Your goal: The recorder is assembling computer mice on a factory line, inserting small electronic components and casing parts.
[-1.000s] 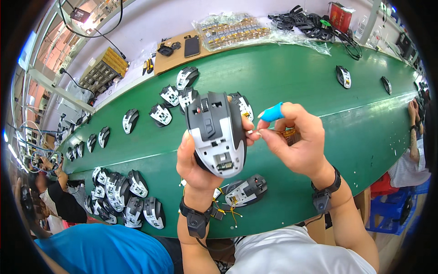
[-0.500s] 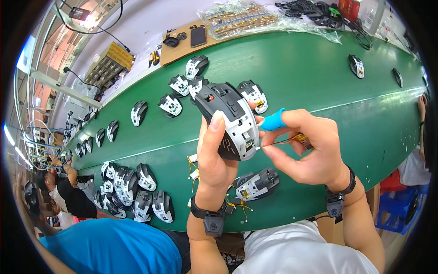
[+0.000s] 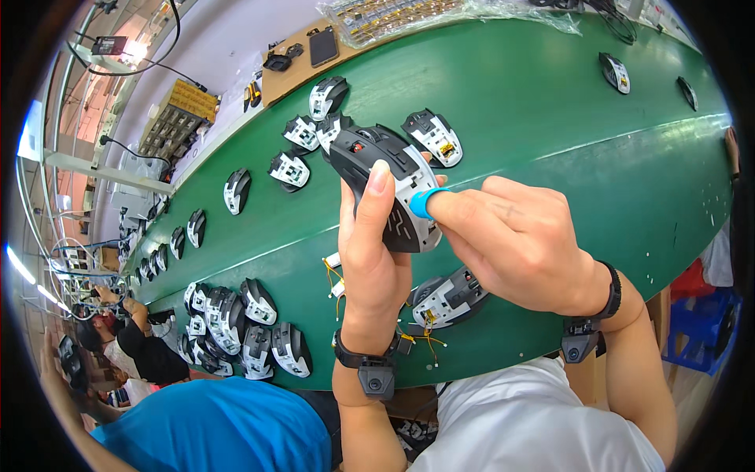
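My left hand holds up a black-and-white computer mouse without its full cover, thumb along its dark side. Bent toward the mouse's open white end, my right hand is closed, and a blue finger cot on one finger presses there. The small wired battery seen in that hand half a second ago is now hidden behind it. Below the hands lies another open mouse, with loose wires beside it. Small white batteries with yellow leads rest left of it, by my left wrist.
Several open mice cluster at near left; others lie behind the held mouse and along the green bench. At the back are cardboard, a phone and a plastic-wrapped tray. A person in a blue shirt sits at my left.
My right hand has turned over and moved in against the mouse's open end, covering the battery and wires seen before. My left hand still holds the mouse. The whole view has shifted slightly.
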Available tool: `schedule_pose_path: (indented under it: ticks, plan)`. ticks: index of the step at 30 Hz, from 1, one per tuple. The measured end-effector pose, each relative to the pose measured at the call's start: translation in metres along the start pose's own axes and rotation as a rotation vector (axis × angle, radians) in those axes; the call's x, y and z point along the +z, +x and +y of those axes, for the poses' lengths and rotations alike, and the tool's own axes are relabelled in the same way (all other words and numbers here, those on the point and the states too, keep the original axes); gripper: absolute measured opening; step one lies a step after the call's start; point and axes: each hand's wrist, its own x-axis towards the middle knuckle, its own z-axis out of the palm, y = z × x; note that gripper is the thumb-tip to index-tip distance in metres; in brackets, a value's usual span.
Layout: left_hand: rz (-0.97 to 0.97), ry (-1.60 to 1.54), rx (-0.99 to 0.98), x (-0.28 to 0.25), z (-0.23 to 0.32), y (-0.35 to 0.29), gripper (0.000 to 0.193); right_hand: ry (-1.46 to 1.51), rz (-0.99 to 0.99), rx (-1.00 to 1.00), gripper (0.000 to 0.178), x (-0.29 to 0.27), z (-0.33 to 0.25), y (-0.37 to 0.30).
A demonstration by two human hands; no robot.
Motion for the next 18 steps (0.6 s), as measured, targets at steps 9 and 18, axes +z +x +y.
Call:
schedule_pose_path:
  ticks: [9, 18]
  plan:
    - [0.099, 0.104, 0.022, -0.005, -0.015, 0.005, 0.044, -0.051, -0.049, 0.087, 0.024, 0.004, -0.003, -0.003]
    - [0.038, 0.027, -0.003, -0.001, -0.005, 0.003, 0.037, 0.042, -0.049, 0.011, 0.020, 0.008, 0.003, -0.002]
